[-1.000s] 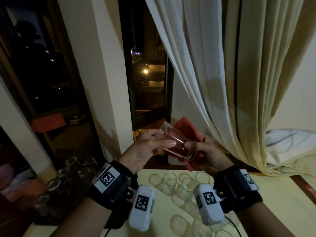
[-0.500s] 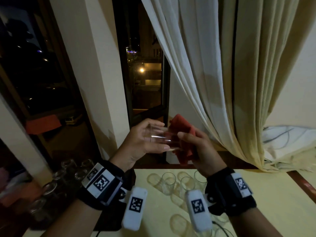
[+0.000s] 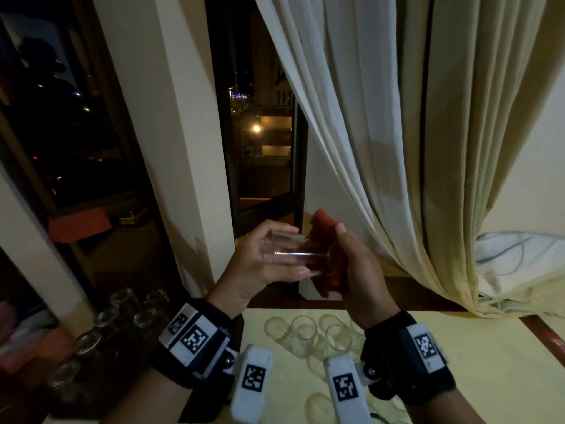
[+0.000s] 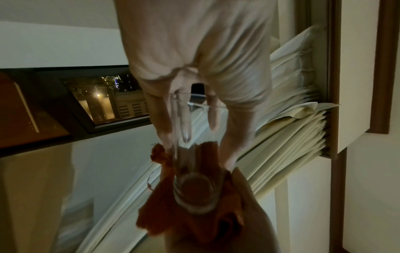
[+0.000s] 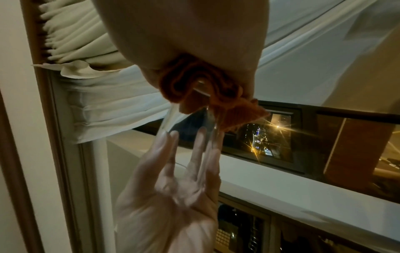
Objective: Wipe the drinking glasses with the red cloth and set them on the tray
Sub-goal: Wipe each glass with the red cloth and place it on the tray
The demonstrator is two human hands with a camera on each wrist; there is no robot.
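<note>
Our left hand (image 3: 260, 264) grips the glass (image 3: 301, 260) sideways; our right hand (image 3: 360, 270) cups its base in the cloth (image 3: 325, 272). We'd twist gently, holding firmly.

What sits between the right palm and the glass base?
The folded red cloth, bunched around the glass base in the right hand; clearest in the left wrist view.

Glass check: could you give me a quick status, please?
Left hand holds glass, lying sideways. Right hand grips red cloth against its base. Nothing in the way.
</note>
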